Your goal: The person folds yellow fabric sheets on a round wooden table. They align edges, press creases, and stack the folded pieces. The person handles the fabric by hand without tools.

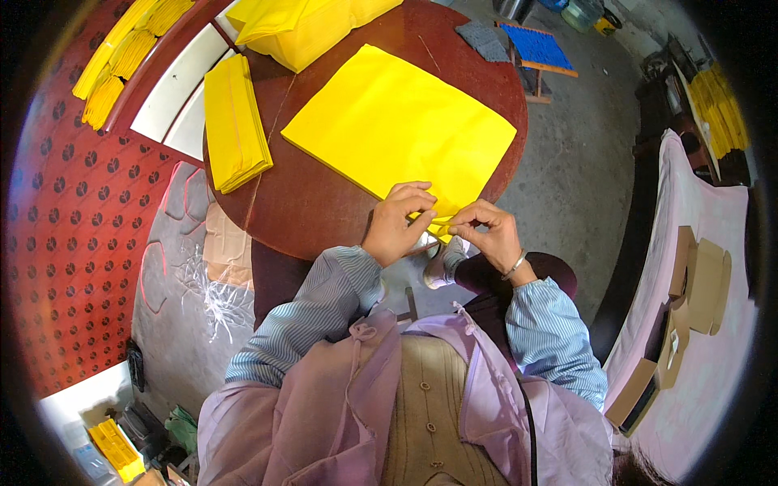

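Observation:
A flat stack of yellow fabric-like sheets [401, 121] lies on the dark red round table [324, 190], its near corner at the table's front edge. At that corner my right hand [494, 235] pinches a small folded bit of yellow material between thumb and forefinger. My left hand [399, 223] is curled beside it, thumb and forefinger closed on the same corner. The fingers partly cover the fold, so its exact shape is hidden. Both forearms wear striped blue sleeves.
A bundle of folded yellow pieces [235, 121] lies on the table's left, with a larger yellow pile [312, 32] behind it. A blue-topped folding stool [539, 49] stands beyond the table. Opened cardboard boxes [705, 283] rest on a pink-covered surface at right; white strings [219, 304] litter the floor.

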